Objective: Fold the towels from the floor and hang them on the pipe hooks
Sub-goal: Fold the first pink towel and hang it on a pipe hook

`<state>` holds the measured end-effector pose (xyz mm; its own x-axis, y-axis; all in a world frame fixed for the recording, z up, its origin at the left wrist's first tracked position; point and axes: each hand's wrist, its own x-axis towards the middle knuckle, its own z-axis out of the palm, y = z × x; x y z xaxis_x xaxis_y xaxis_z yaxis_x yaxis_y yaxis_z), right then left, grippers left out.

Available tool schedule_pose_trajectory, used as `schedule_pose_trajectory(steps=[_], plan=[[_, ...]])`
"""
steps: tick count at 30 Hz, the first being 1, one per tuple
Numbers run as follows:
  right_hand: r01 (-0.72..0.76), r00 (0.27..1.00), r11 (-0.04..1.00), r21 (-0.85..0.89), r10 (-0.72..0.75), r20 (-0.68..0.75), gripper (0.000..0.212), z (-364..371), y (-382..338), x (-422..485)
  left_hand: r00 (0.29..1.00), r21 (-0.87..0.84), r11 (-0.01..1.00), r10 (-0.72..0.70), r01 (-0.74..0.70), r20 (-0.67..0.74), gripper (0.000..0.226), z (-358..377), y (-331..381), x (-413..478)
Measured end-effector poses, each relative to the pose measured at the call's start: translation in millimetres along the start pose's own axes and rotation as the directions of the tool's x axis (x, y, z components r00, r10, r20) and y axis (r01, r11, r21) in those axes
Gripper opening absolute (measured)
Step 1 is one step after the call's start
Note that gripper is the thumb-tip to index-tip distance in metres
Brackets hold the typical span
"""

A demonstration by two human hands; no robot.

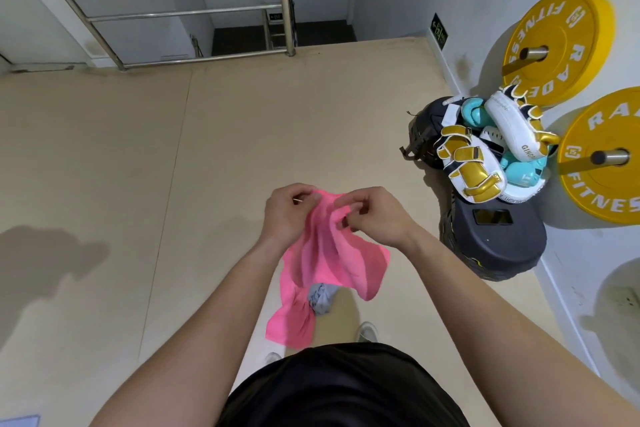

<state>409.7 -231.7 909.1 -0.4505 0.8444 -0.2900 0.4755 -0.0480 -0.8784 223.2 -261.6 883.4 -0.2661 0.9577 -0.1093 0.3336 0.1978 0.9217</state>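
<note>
A pink towel (329, 260) hangs in the air in front of me, bunched at its top edge and draping down toward my feet. My left hand (285, 215) pinches the top edge on the left. My right hand (372, 215) pinches the same edge just to the right, fingers curled into the cloth. A crumpled grey towel (321, 298) lies on the beige floor below, partly hidden behind the pink one. No pipe hooks can be picked out in view.
A pile of boxing gloves and pads (485, 149) sits on dark round stands (495, 239) at the right wall. Yellow weight plates (554, 45) hang on wall pegs. A steel stair railing (166, 14) stands at the far left.
</note>
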Motion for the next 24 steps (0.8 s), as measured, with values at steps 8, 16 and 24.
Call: schedule_pose_trajectory(steps=[8, 16, 24], plan=[[0.047, 0.997, 0.992, -0.113, -0.053, -0.056, 0.018, -1.0, 0.0, -1.6, 0.998, -0.1, 0.995, -0.02, 0.026, 0.066, 0.022, 11.1, 11.1, -19.3], [0.111, 0.975, 0.971, -0.21, -0.147, -0.165, 0.004, 0.2, -4.9, 1.5, 0.994, -0.268, 0.958, -0.095, 0.106, 0.057, 0.008, 11.9, 15.7, -23.1], [0.056, 0.969, 0.987, -0.148, -0.089, -0.23, 0.014, 1.9, -6.7, 5.6, 0.993, -0.269, 0.957, -0.088, 0.107, 0.078, 0.014, 9.2, 13.3, -23.0]])
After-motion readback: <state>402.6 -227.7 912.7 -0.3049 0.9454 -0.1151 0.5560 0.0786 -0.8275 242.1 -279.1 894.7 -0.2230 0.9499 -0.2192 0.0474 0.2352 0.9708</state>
